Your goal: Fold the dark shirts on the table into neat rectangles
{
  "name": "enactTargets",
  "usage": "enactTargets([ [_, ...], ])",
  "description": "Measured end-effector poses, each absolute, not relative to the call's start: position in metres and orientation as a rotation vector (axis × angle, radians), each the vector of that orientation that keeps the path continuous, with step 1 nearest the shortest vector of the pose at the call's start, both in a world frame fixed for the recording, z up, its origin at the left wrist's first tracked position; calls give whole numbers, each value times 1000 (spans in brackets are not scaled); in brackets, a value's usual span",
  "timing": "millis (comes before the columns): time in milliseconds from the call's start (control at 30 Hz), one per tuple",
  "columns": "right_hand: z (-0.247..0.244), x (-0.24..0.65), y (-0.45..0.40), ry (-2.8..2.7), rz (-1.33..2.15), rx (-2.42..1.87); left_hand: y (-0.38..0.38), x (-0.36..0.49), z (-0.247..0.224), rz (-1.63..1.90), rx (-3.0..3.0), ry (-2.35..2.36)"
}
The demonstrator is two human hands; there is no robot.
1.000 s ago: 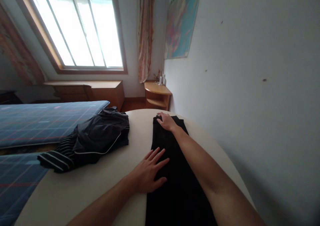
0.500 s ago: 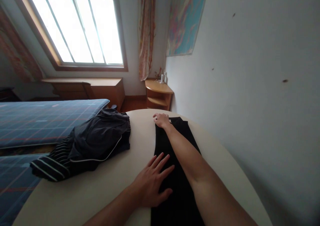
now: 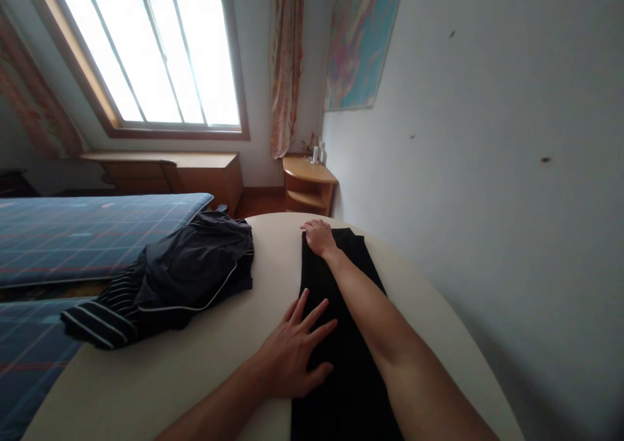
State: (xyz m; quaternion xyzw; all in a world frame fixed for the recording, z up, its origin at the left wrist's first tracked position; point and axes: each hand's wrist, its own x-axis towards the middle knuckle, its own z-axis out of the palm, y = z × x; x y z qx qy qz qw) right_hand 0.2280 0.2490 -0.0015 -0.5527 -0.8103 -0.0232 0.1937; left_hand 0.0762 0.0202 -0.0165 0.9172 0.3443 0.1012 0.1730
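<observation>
A pair of black trousers point(image 3: 351, 376), or a garment much like them, lies folded lengthwise on the round cream table point(image 3: 273, 259), running from the near edge to the far one. My left hand point(image 3: 295, 353) rests palm down on their left side, fingers spread. At the far left corner of the fabric is my right hand point(image 3: 319, 234), its arm reaching across the garment. Its fingers bend over the corner and appear closed on the cloth, though the fingertips are partly hidden.
A crumpled dark garment point(image 3: 190, 265) with white stripes and piping lies at the table's left side. Beyond it is a mattress point(image 3: 97, 233) with blue plaid fabric. A wooden corner shelf point(image 3: 309, 168) stands past the table, and a white wall point(image 3: 478, 201) runs along the right.
My right hand has shifted slightly at the far corner, and the pale spot beside it no longer shows. My left hand's fingers have spread wider. The black trousers lie almost unchanged.
</observation>
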Motion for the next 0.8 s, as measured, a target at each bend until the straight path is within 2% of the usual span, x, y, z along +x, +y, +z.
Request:
enactTargets([
  [200,-8,228,206,-2588,-84,-1263,18,76,-18,276,2614,1008],
  [433,-22,230,199,-2658,307,-1520,18,77,-16,248,2615,1015],
  [800,-27,230,224,-2565,338,-1639,17,76,-17,265,2628,1047],
])
